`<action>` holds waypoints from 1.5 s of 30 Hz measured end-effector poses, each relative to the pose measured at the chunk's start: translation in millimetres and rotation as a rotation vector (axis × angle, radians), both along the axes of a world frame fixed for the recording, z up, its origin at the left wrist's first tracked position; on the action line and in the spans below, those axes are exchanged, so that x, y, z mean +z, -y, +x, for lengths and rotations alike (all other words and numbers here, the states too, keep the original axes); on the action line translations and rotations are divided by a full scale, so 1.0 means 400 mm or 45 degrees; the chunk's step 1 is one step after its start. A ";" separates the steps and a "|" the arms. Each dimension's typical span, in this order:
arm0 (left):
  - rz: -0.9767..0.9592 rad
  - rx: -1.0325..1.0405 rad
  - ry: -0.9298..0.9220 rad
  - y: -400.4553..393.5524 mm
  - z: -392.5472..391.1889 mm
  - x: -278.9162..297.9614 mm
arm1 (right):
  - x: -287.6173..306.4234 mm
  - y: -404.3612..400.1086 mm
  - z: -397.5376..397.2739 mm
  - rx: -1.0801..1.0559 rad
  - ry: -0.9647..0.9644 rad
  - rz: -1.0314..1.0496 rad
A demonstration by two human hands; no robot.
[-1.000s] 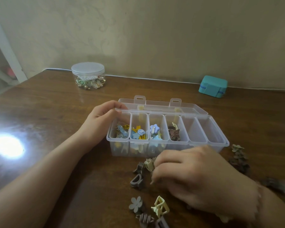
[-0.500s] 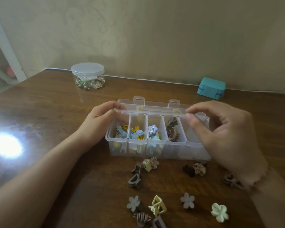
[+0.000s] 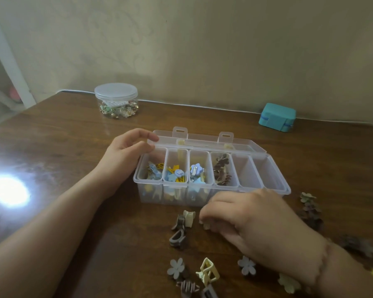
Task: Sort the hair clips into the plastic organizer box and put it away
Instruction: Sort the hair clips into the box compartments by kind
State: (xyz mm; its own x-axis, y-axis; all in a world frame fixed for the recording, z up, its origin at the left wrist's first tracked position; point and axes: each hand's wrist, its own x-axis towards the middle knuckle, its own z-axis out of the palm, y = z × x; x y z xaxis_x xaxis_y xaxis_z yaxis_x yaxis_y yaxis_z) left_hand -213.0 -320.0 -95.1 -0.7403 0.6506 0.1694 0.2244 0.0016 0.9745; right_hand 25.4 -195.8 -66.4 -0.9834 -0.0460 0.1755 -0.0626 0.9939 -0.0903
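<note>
Right now the clear plastic organizer box [image 3: 211, 186] is sitting open at the centre of the frame on the wooden table [image 3: 63, 147], its lid folded back toward the wall. The left hand [image 3: 125, 155] is gripping the box's upper-left corner, thumb and fingers curling round the lid edge. The right hand [image 3: 243, 222] is lying just in front of the box, fingers curling down over something pale among the loose hair clips [image 3: 181, 233]; I cannot tell whether it is actually gripping it. A lidded jar [image 3: 116, 101] is standing at upper left, a teal case [image 3: 277, 117] at upper right.
</note>
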 end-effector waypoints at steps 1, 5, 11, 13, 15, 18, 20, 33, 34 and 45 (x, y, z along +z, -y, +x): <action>-0.005 0.015 0.008 0.002 -0.004 0.003 | 0.005 0.000 0.003 -0.015 0.011 -0.001; -0.009 0.043 0.085 0.016 -0.021 0.013 | 0.060 -0.020 0.039 -0.027 -0.194 -0.217; -0.004 0.014 0.143 0.018 -0.020 0.017 | 0.073 -0.067 0.050 -0.318 -0.523 -0.356; 0.003 0.011 0.155 0.019 -0.019 0.018 | 0.074 -0.074 0.054 -0.333 -0.479 -0.298; 0.011 0.016 0.160 0.020 -0.020 0.017 | 0.097 -0.074 0.072 -0.316 -0.514 -0.339; 0.030 0.052 0.175 0.021 -0.023 0.015 | 0.121 -0.070 0.099 -0.242 -0.292 -0.411; 0.043 0.060 0.206 0.020 -0.026 0.016 | 0.113 -0.073 0.100 -0.293 0.076 -0.203; 0.062 0.010 0.331 0.019 -0.029 0.021 | 0.122 -0.089 0.119 -0.363 0.189 -0.263; 0.062 0.017 0.330 0.018 -0.027 0.022 | 0.123 -0.089 0.119 -0.361 0.036 -0.402; 0.067 0.042 0.334 0.017 -0.022 0.025 | 0.054 -0.051 0.044 -0.172 -0.491 -0.274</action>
